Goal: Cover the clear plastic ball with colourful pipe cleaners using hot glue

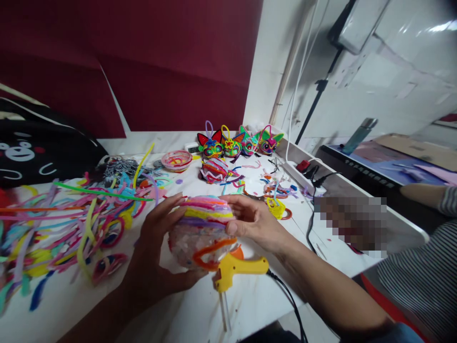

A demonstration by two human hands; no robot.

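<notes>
Between my two hands is a rounded, bowl-like craft piece (pixel 200 233). Its upper part carries pipe cleaner stripes in pink, yellow, purple and light blue, while the lower part looks pale and translucent. My left hand (pixel 153 257) grips it from the left, thumb underneath and fingers at the top. On the upper right edge, my right hand (pixel 253 221) holds it between thumb and fingers. A bent orange pipe cleaner (pixel 203 255) shows across its lower front. Just below lies a yellow hot glue gun (pixel 243 267) with a clear glue stick (pixel 224 312) sticking out.
Loose pipe cleaners (pixel 71 224) cover the table's left side. Behind are a striped bowl (pixel 176 161), a striped ball-like piece (pixel 214 170) and several cat-eared ornaments (pixel 232 145). A power strip (pixel 303 178) and cables lie right. Another person's striped sleeve (pixel 450 202) is at far right.
</notes>
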